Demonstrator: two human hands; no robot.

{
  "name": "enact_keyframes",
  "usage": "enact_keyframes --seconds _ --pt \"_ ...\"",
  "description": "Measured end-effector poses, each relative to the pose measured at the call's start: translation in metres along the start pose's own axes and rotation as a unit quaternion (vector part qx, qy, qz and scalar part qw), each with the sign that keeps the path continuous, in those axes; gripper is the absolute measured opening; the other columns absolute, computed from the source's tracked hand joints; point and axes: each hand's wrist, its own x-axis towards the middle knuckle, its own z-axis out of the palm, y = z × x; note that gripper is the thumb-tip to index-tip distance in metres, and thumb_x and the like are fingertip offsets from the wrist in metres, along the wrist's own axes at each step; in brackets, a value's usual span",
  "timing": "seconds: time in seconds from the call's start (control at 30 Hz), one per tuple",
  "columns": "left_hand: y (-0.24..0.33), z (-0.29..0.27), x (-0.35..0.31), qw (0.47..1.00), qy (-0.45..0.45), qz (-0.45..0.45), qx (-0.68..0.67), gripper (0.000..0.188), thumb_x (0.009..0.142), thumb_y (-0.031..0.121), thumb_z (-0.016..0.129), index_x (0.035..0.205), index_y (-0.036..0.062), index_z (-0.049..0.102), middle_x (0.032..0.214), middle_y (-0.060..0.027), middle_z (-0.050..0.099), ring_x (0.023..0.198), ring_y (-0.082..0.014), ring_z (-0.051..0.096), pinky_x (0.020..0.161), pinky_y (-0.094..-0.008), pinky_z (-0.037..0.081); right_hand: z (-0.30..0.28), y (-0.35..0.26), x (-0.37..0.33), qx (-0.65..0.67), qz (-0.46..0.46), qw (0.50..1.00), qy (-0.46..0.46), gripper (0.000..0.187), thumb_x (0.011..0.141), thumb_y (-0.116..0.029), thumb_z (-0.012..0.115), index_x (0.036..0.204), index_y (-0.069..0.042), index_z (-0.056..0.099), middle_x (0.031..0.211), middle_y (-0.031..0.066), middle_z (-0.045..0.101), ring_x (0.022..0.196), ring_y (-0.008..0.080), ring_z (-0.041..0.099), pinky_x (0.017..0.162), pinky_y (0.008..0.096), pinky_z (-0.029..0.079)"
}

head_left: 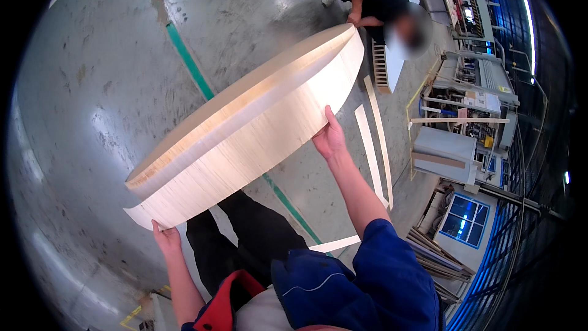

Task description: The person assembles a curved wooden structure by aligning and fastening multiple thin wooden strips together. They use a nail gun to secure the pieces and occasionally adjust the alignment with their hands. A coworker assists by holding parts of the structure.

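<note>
A long, pale, thin wood sheet (245, 159) with visible grain stretches diagonally in front of me, bowed along its length. My left hand (166, 239) pinches its near lower corner. Farther along the lower edge, my right hand (331, 138) grips the sheet, thumb on the upper face and fingers beneath. Beside the sheet's upper edge runs a long curved wooden piece (245, 89), with a greyish band between the two; whether they are joined, I cannot tell. At the far end, a co-worker (380, 9) in dark clothes bends over, a hand at the tip.
Two pale strips (372, 153) lie on the grey floor to the right, and another white strip (335, 244) lies nearer me. Green tape (187, 61) crosses the floor. A slatted white piece (389, 67) sits by the co-worker. Racks (465, 104) and stacked boards (438, 257) line the right.
</note>
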Motion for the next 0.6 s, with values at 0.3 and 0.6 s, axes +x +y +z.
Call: enact_keyframes --seconds 0.3,0.6 --pt "0.007 -0.016 0.033 1.000 0.011 0.019 0.018 0.042 0.097 0.023 0.050 0.128 -0.0049 0.044 0.130 -0.0145 0.052 0.118 -0.0234 0.053 0.100 -0.0361 0.045 -0.021 0.029 0.022 -0.043 0.016 0.999 0.002 0.038 0.097 -0.024 0.050 0.128 -0.001 0.046 0.126 0.0099 0.057 0.116 0.0206 0.055 0.100 0.0367 0.043" --pt "0.005 -0.032 0.064 0.999 0.035 0.025 -0.001 0.034 0.096 0.018 0.052 0.121 -0.0048 0.049 0.123 -0.0148 0.057 0.110 -0.0235 0.058 0.093 -0.0351 0.050 -0.029 0.029 0.030 -0.265 0.102 0.958 0.035 0.019 0.091 -0.018 0.061 0.098 -0.001 0.054 0.095 0.0102 0.066 0.082 0.0158 0.066 0.078 0.0296 0.056"
